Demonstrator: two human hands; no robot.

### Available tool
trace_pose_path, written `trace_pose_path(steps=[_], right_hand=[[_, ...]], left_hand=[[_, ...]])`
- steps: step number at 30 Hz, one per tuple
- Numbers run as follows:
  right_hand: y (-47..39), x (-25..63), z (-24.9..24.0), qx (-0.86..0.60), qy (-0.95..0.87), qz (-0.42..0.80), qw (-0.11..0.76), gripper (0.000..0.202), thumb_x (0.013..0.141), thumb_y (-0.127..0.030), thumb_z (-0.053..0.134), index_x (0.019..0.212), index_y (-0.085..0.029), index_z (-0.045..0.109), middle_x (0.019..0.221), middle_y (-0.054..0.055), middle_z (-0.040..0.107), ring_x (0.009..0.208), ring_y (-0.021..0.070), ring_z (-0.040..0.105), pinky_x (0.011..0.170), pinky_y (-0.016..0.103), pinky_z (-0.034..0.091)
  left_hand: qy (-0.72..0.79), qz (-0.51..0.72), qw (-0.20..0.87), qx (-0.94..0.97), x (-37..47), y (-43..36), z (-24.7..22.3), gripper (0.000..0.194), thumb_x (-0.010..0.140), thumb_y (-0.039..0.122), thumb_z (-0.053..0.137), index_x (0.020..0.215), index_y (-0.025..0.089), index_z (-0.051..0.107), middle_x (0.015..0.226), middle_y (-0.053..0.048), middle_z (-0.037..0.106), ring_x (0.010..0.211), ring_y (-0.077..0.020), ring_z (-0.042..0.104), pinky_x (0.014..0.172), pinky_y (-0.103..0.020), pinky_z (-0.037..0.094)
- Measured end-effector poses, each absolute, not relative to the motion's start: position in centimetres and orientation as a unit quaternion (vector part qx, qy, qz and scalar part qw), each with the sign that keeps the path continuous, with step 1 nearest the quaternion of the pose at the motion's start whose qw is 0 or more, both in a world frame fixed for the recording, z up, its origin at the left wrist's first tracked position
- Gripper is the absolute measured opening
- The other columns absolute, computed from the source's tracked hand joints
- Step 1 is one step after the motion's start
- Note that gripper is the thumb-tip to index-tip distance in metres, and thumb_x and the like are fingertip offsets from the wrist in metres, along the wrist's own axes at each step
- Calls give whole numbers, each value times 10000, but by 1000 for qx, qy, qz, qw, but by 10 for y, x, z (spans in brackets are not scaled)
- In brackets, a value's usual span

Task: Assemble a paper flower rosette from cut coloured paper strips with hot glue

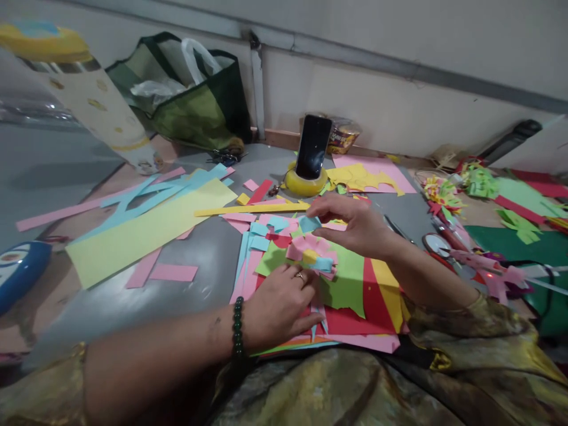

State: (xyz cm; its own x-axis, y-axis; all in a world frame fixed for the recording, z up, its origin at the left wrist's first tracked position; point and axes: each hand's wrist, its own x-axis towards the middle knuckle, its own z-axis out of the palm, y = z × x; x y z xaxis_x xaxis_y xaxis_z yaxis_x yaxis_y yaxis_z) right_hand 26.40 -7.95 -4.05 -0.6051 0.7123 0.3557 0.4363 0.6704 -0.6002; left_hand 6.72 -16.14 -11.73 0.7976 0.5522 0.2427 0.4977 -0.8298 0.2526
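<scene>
In the head view my right hand [350, 225] pinches a small light blue paper piece [309, 224] between thumb and fingertips, above the pile. My left hand [284, 302] rests low on the stacked coloured sheets, its fingers curled at the near edge of a pink paper flower [310, 251]; whether it grips anything is hidden. The flower has a yellow centre and a blue piece on its right side. Curled blue pieces [259, 235] lie left of it. Under it are a green sheet [346, 290] and a red sheet [355, 322].
Behind the pile, a phone [313, 148] stands in a yellow tape roll [306, 182]. Long paper strips [151, 228] spread leftward. A tall bottle [97, 100] and green bag [199, 112] stand at back left. Scissors [399, 229] and paper flowers [444, 192] lie at right.
</scene>
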Motion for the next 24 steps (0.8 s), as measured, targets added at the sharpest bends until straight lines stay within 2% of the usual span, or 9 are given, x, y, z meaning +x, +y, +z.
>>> trace_pose_path(steps=[4, 7, 8, 11, 13, 14, 17, 21, 24], right_hand=[[-84, 278, -45, -318, -850, 274, 320, 71, 850, -231, 707, 920, -220, 707, 996, 63, 738, 932, 190, 677, 795, 328, 577], [-85, 284, -49, -339, -821, 323, 326, 101, 841, -276, 737, 917, -216, 707, 979, 63, 741, 907, 187, 684, 779, 320, 577], [-85, 284, -51, -345, -815, 336, 322, 119, 839, -297, 743, 917, -213, 708, 970, 63, 740, 900, 187, 685, 770, 317, 577], [-86, 279, -54, -331, -820, 353, 305, 143, 843, -320, 749, 914, -202, 712, 949, 64, 735, 893, 185, 678, 776, 317, 569], [-89, 272, -55, -301, -833, 357, 297, 116, 856, -293, 740, 908, -193, 714, 941, 63, 733, 889, 176, 674, 790, 313, 561], [-90, 269, -56, -286, -837, 361, 297, 102, 864, -279, 732, 906, -189, 715, 936, 61, 732, 878, 168, 672, 788, 307, 558], [-94, 265, -54, -258, -825, 397, 307, 103, 873, -282, 728, 908, -185, 722, 930, 58, 729, 856, 156, 671, 770, 299, 557], [-100, 277, -36, -272, -772, 428, 385, 144, 793, -323, 815, 873, -222, 750, 949, 42, 741, 896, 171, 679, 772, 312, 562], [-106, 294, -12, -318, -720, 383, 484, 176, 708, -372, 883, 810, -278, 774, 892, 11, 739, 847, 173, 674, 728, 315, 555]], left_hand=[[292, 203, 147, 923, 66, -160, -112, 247, 945, 398, 596, 982, 160, 648, 1051, -118, 698, 957, -264, 637, 847, -419, 515], [386, 332, 231, 829, 63, -148, -106, 96, 955, 291, 536, 975, 204, 569, 896, -37, 650, 801, -181, 621, 720, -324, 512], [417, 374, 265, 785, 61, -141, -104, 109, 941, 282, 541, 1020, 207, 549, 838, -9, 620, 741, -156, 603, 675, -293, 499], [417, 405, 414, 700, 57, -120, -101, 400, 872, 306, 603, 1240, 189, 498, 687, 61, 537, 618, -116, 553, 596, -237, 474], [362, 351, 509, 698, 56, -109, -99, 388, 858, 346, 599, 1205, 174, 571, 666, 48, 573, 596, -114, 559, 566, -226, 469], [338, 325, 534, 704, 56, -107, -98, 307, 864, 368, 588, 1093, 170, 637, 675, 28, 610, 603, -117, 575, 568, -228, 477], [339, 332, 543, 693, 56, -104, -95, 300, 871, 432, 600, 761, 168, 690, 683, -15, 686, 637, -142, 634, 613, -252, 524], [426, 490, 531, 544, 52, -95, -97, 331, 795, 510, 718, 788, 179, 727, 755, -45, 749, 729, -191, 712, 738, -323, 593], [443, 590, 503, 450, 43, -77, -103, 307, 777, 490, 739, 834, 189, 720, 859, -53, 762, 851, -200, 732, 863, -357, 587]])
